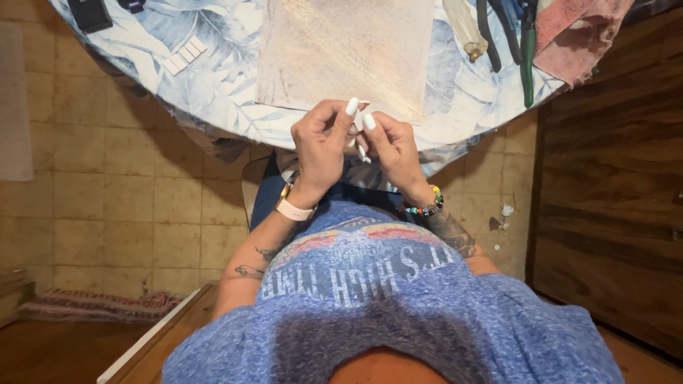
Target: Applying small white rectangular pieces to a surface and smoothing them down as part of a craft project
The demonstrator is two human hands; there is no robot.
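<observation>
At the near edge of the round table [213,99], w/ leaf-print blue cloth, both hands meet over the person's lap. Left hand [320,146] and right hand [395,146] are raised side by side, fingertips touching. Both pinch one small white piece [361,142] between thumb and fingers; fingers closed together on it. Piece is thin, partly hidden by fingers; exact kind can't be told. It sits just off the table edge, not resting on the cloth.

Left wrist carries a pale watch band [294,209]; right wrist a multi-colour bead bracelet [427,206].

On the table, directly beyond the hands: a worn beige work board [341,50], flat. Left of the board: a short row of white rectangular tabs [185,55], lying loose on the cloth. Far left corner of table: a black device [89,14], partly out of frame. Right of the board: a pale bulb-shaped item w/ brass end [466,32], then pliers w/ dark and green handles [526,57], then a reddish stained rag [576,35] hanging over the table edge.

Below the table: tiled floor [107,199]. Right of the table: dark wood cabinet [612,199].
</observation>
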